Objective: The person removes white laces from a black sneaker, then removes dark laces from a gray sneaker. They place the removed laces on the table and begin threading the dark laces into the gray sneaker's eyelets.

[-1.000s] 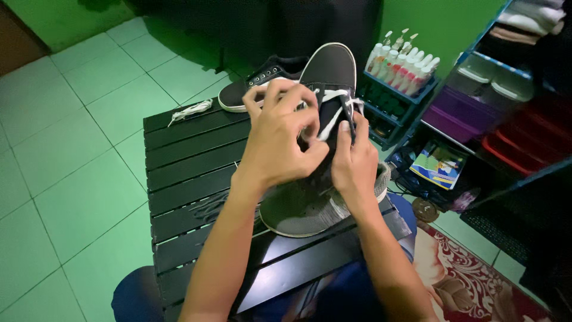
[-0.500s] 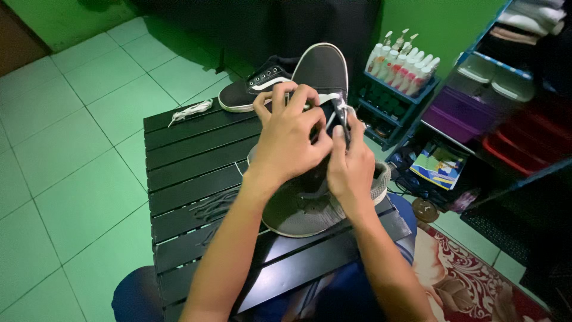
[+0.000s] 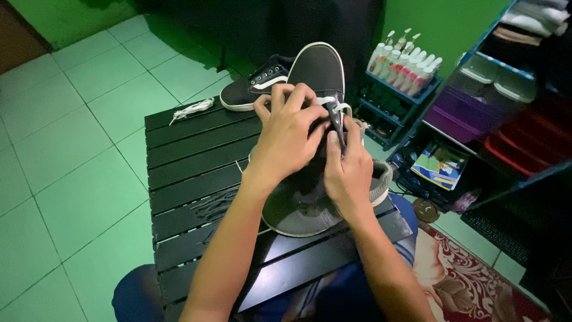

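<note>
On the black slatted tabletop (image 3: pixel 196 173), dead ahead | dark shoe (image 3: pixel 319 77), long axis running away from you, toe far | your left hand (image 3: pixel 289 134) and right hand (image 3: pixel 348 170) both pinch white lace (image 3: pixel 339 108) mid-shoe | left hand reaches farther.

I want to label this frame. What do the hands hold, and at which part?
Both hands, left hand and right hand, hold the dark shoe at its laced middle; fingers pinch the white lace.

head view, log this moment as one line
left hand: on shoe's lace area | right hand: pinching white lace | dark shoe: on black slatted table | second shoe: behind
</note>
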